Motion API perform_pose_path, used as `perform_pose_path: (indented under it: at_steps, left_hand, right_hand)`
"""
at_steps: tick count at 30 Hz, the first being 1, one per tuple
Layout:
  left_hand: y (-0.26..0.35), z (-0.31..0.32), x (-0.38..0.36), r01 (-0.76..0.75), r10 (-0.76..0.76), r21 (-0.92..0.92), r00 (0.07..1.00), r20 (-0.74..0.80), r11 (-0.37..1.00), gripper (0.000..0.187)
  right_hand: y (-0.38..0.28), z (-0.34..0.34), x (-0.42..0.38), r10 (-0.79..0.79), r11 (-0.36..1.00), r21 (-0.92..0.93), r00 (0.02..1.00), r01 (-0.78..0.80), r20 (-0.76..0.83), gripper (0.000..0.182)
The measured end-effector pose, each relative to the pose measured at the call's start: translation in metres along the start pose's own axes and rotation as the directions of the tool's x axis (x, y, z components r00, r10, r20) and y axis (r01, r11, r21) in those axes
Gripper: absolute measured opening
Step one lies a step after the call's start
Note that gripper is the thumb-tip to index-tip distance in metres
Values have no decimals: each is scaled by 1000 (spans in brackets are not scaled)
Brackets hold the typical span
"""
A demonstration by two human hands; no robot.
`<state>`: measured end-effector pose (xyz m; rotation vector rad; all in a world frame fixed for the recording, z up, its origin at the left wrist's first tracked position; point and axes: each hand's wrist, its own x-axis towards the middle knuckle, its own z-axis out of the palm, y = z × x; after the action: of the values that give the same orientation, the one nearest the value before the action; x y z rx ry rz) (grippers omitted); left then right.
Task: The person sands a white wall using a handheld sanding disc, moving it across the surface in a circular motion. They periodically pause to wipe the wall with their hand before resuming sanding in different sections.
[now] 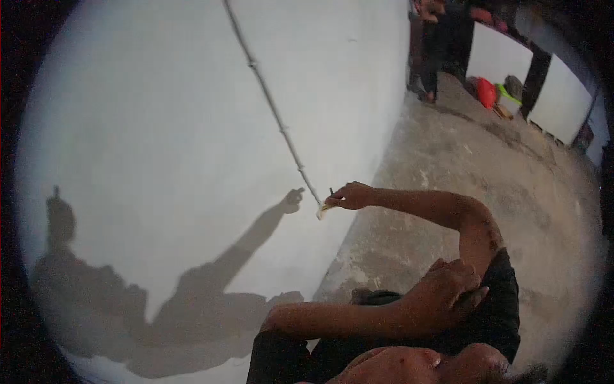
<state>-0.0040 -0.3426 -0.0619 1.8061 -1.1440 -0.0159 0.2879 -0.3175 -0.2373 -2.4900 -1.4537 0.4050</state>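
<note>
My right hand (353,196) pinches a small paintbrush (325,208) at the wall, close to the low end of a thin grey pipe (281,128). Its dark handle pokes up past my fingers, and its pale head appears to touch the wall. My left arm folds across my body, and my left hand (453,285) rests near my right upper arm with thumb and fingers somewhat apart. Nothing shows in it, though some of its fingers are hidden.
A white wall (160,128) fills the left and carries my shadow. Worn concrete floor (448,160) lies to the right. Farther back, a person (427,51) stands near a red bag (486,93) and pale panels (499,56).
</note>
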Motion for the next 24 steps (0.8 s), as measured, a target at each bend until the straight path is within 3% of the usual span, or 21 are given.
perform_pose_path:
  at_steps: [1, 3, 4, 6, 7, 8, 9, 10, 12, 13, 15, 16, 18, 19, 21, 22, 24]
  left_hand:
    - [-2, -5, -3, -12, 13, 31, 1000, -16, 999, 43]
    - [-14, -14, -11, 229, -188, -212, 962, 197, 950, 43]
    - [-21, -6, -23, 214, -173, -200, 964, 201, 956, 43]
    - [-20, 26, -57, 450, -272, -569, 887, 373, 688, 47]
    - [1, 16, -68, 451, -262, -558, 884, 387, 696, 47]
    - [32, -11, -83, 269, -173, -282, 931, 322, 921, 49]
    - [48, -27, -94, 58, -64, 30, 952, 298, 998, 52]
    - [48, -29, -91, 70, -70, 13, 944, 323, 997, 52]
    - [31, -35, -72, 265, -190, -272, 943, 273, 925, 57]
    - [38, -31, -66, 253, -177, -272, 945, 276, 928, 57]
    - [63, -27, -54, 24, -24, -7, 1000, -12, 1000, 60]
    - [71, -25, -51, 20, -20, -9, 1000, -16, 1000, 60]
    - [88, -23, -46, -218, 291, 329, 938, -190, 919, 59]
    - [97, -30, -46, -225, 301, 335, 934, -193, 915, 59]
    - [118, -47, -47, -339, 306, 340, 941, 149, 877, 55]
    - [128, -56, -48, -382, 284, 323, 907, 311, 866, 54]
    - [153, -67, -50, -478, 229, 289, 762, 606, 829, 53]
  right_hand:
    - [-16, -15, 0, 12, 999, -40, 1000, -11, 22, 45]
    - [-15, -8, 16, -38, 998, 35, 987, 44, -159, 48]
    - [-21, -19, 19, -34, 999, 20, 984, 38, -173, 48]
    - [-39, -28, 23, 32, 997, -67, 986, -44, -165, 44]
    - [-44, -30, 16, -77, 996, 25, 957, 87, -278, 44]
    - [-49, -38, 13, -51, 999, 0, 960, 53, -276, 44]
    - [-57, -38, 16, -19, 1000, -6, 961, 18, -275, 43]
    - [-61, -36, 26, 73, 993, -72, 969, -93, -234, 43]
    - [-61, -24, 38, 76, 994, -60, 983, -87, -170, 48]
    - [-63, -16, 41, 73, 993, -82, 987, -85, -140, 51]
    - [-67, 2, 37, -1, 996, -87, 982, -16, -190, 57]
    - [-80, 3, 36, 156, 986, -63, 988, -156, -16, 49]
    - [-84, 16, 36, 105, 984, -153, 993, -95, 55, 49]
    - [-92, 16, 34, 51, 981, -188, 997, -38, 63, 49]
    - [-109, 16, 33, 135, 974, -196, 985, -113, 105, 48]
    - [-111, 16, 31, 97, 982, -175, 988, -74, 124, 48]
    - [-116, 6, 26, 50, 980, -198, 991, -25, 127, 48]
